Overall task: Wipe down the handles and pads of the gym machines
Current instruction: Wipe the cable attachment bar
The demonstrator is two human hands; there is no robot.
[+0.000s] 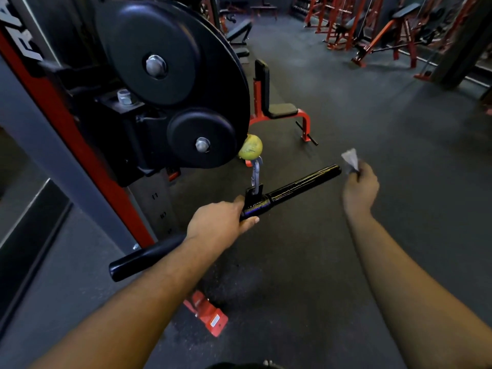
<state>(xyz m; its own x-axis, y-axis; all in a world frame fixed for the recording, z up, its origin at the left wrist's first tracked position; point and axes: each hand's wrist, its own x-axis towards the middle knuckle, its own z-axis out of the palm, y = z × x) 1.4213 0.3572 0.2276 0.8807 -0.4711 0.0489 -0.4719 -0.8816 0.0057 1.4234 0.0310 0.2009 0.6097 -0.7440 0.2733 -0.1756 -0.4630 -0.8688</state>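
Left hand: the left hand (217,222) is wrapped around the middle of the black bar (300,183), fingers curled under it and thumb lying on top, right beside the clip bracket.
Right hand: the right hand (360,189) is raised just off the far end of the bar, not touching it, fingers closed on a small crumpled pale cloth (351,160) that sticks up out of the fist.
Bar: it slants across in front of the person, its near end (133,262) low on the left by the left forearm, its far end up and to the right; the surface looks glossy.
Clip: a metal clip (256,177) hooks into the bracket at the bar's middle and runs up to a yellow-green ball (250,147).
Pulley: two black wheels (170,54) sit above on the red and grey frame (53,107) at the left.
Floor: dark rubber floor (319,262), with a red foot (209,312) of the machine below the left arm.
Further off: a red bench with black pads (277,107) stands behind the ball, and more red machines (372,30) line the back.
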